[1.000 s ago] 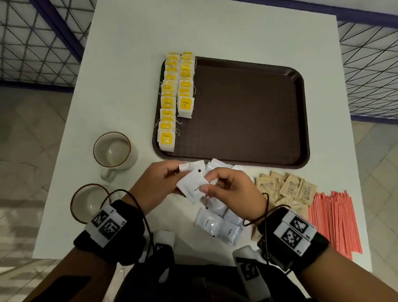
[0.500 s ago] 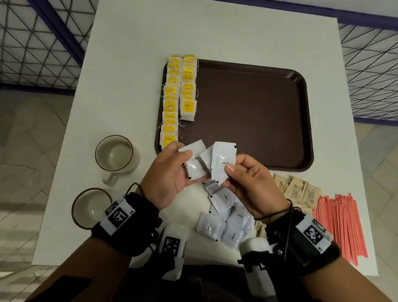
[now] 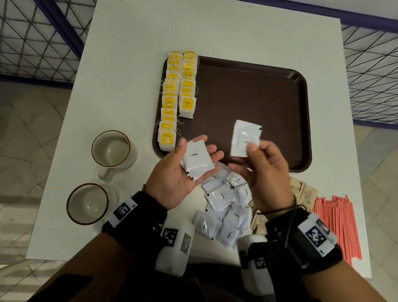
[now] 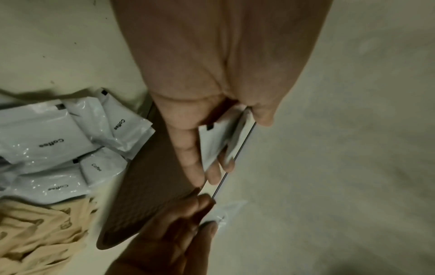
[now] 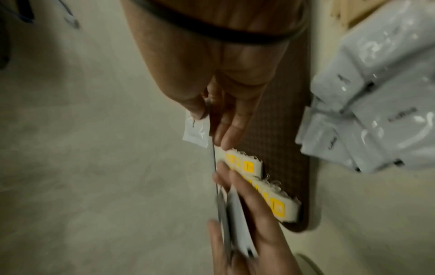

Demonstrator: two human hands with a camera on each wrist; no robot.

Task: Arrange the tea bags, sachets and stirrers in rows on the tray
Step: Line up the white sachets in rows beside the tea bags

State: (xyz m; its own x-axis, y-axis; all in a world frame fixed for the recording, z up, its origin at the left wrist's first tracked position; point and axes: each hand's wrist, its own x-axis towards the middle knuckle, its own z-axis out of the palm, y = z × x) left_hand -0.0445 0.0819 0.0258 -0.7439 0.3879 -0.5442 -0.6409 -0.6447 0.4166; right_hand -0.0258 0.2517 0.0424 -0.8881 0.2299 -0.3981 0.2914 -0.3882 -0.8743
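A brown tray (image 3: 255, 103) carries two rows of yellow tea bags (image 3: 178, 97) along its left side. My left hand (image 3: 197, 150) lies palm up at the tray's near left corner, its thumb holding a small stack of white coffee sachets (image 3: 198, 161) against the fingers; the left wrist view shows that stack (image 4: 216, 143) edge-on. My right hand (image 3: 252, 148) pinches a single white sachet (image 3: 244, 140) above the tray's near edge, also seen in the right wrist view (image 5: 196, 134). The two hands are apart.
A pile of white coffee sachets (image 3: 224, 207) lies on the white table (image 3: 129, 51) below my hands. Brown sugar sachets (image 3: 303, 191) and red stirrers (image 3: 336, 224) lie to the right. Two mugs (image 3: 112, 148) (image 3: 87, 203) stand at the left.
My hands have parted. The right hand has carried one sachet to the right and forward over the tray. The left hand has turned palm up with the other sachets.
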